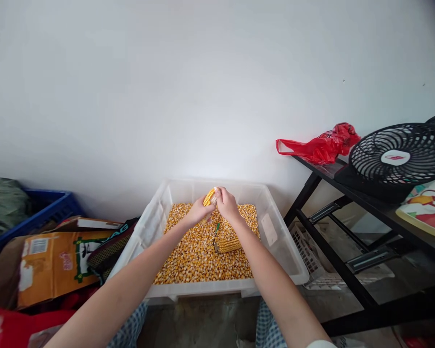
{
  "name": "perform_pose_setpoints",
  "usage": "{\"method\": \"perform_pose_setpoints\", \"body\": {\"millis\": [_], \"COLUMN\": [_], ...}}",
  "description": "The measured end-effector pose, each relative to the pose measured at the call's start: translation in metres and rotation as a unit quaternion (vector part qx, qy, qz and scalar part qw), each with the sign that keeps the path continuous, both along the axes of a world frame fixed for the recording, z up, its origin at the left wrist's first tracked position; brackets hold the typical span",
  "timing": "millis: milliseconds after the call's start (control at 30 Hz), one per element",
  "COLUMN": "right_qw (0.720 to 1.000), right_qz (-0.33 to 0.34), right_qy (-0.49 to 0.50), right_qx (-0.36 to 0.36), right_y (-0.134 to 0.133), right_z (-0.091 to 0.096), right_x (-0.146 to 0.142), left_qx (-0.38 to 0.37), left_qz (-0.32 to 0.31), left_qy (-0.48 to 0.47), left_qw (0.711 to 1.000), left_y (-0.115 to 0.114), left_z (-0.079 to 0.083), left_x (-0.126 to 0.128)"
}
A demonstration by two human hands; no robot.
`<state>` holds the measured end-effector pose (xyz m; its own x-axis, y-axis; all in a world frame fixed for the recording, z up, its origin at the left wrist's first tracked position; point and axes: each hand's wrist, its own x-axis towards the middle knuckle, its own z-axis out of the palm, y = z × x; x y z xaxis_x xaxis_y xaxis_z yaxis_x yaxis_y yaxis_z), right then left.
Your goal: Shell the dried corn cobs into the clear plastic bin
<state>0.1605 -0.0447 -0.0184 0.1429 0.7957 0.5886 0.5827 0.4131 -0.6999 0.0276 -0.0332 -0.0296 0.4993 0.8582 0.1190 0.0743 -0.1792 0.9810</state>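
Both my hands meet on one partly stripped corn cob [210,197], held above the far half of a clear plastic bin [275,261]. My left hand [200,211] is wrapped round the cob's lower part. The fingers of my right hand [226,203] press against its upper right side, where some kernels are gone and pale cob shows. Below, loose corn kernels [188,256] cover the bin's floor. Another corn cob [227,245], with its kernels on, lies on them near my right forearm. A small green-handled tool [217,227] lies beside that cob, its other end hard to make out.
At the left are a blue crate [54,200], an orange cardboard box [54,266] and a dark mesh bag [110,251]. On the right, a black table [366,193] carries a red plastic bag [322,147] and a black fan [395,154]. Behind the bin rises a white wall [203,96].
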Motion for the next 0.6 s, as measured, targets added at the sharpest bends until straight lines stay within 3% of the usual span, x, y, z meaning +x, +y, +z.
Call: {"method": "perform_pose_setpoints", "body": {"millis": [67, 200, 333, 433, 567, 600], "right_qw": [0.999, 0.99, 0.948, 0.887, 0.761, 0.742], "right_qz": [-0.023, 0.014, -0.004, 0.0, 0.039, 0.038], "right_qy": [0.023, 0.123, 0.3, 0.437, 0.613, 0.638], "right_qx": [-0.014, -0.064, -0.104, -0.153, -0.208, -0.203], "right_y": [0.003, 0.013, 0.02, 0.019, 0.013, 0.012], "right_z": [-0.003, -0.008, -0.012, -0.009, -0.001, 0.0], "right_x": [0.001, 0.001, -0.001, -0.002, -0.003, -0.004], "left_qx": [0.009, 0.02, 0.065, 0.154, 0.297, 0.319], "left_qz": [0.009, 0.038, 0.072, 0.105, 0.123, 0.122], "left_qy": [0.04, 0.109, 0.183, 0.274, 0.395, 0.417], "left_qw": [0.999, 0.993, 0.978, 0.943, 0.861, 0.842], "left_y": [-0.001, 0.0, 0.002, 0.002, -0.004, -0.006], "left_z": [-0.005, -0.012, -0.013, -0.011, -0.005, -0.003], "left_x": [0.001, 0.002, 0.0, -0.001, 0.001, 0.002]}}
